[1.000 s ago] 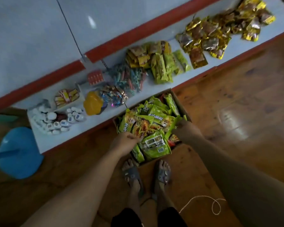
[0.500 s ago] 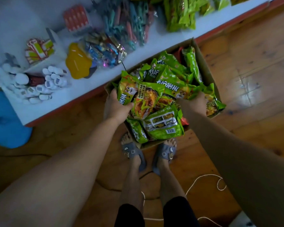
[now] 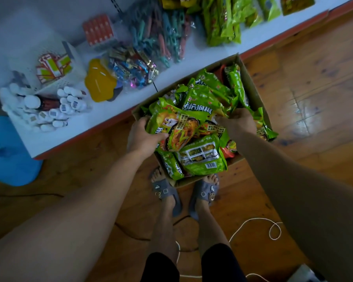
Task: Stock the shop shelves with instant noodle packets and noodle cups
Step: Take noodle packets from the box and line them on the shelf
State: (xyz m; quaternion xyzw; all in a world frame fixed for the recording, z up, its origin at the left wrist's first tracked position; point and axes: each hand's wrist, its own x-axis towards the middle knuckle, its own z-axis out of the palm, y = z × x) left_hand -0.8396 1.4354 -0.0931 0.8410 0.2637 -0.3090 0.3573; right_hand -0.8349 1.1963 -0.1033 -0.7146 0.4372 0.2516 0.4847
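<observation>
Left hand (image 3: 143,137) and right hand (image 3: 239,121) grip noodle packets (image 3: 181,127)

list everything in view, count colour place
noodle packets: many, green, in box
cardboard box: one, brown, floor by shelf
shelf: one, white, red edge, upper left
shelf packets: several, green, shelf top
clothes pegs: many, teal and pink, shelf middle
yellow item: one, yellow, shelf beside bottles
bottles: many, white, shelf left
cord: one, white, floor lower right
slippers: two, grey, beside box
left hand: one, grips packets, pile's left
right hand: one, grips packets, pile's right
</observation>
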